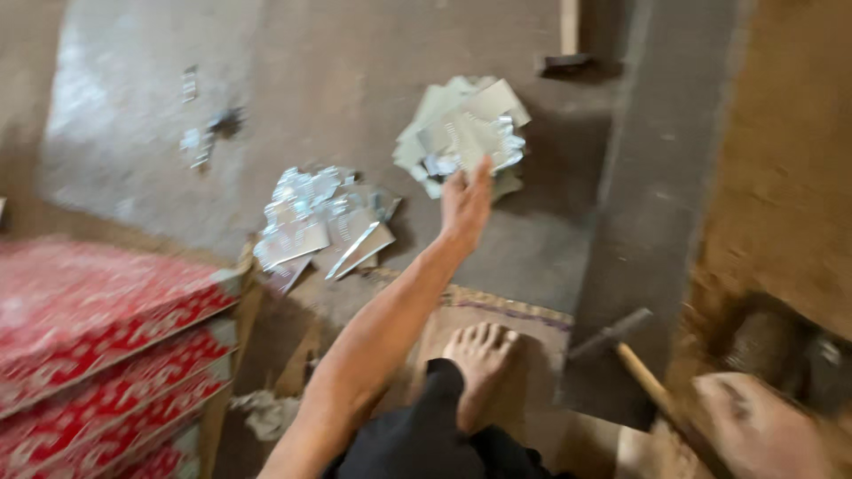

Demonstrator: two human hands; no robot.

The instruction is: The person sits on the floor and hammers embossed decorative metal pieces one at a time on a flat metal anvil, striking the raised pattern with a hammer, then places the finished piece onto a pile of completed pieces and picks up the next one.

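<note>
At the bottom right, a hammer is being gripped by the right hand, whose fingers are being kept closed around the wooden handle; the view here is blurred, so the grip is probably a full fist. A bare foot is being rested on the floor near the middle. To the left, red patterned sheets are being kept in a stack. Farther out, the left hand is being stretched forward with fingers loosely spread, touching the near edge of a pile of shiny silver foil pieces lying on the floor. A second foil pile is being left just to its left, nearer.
</note>
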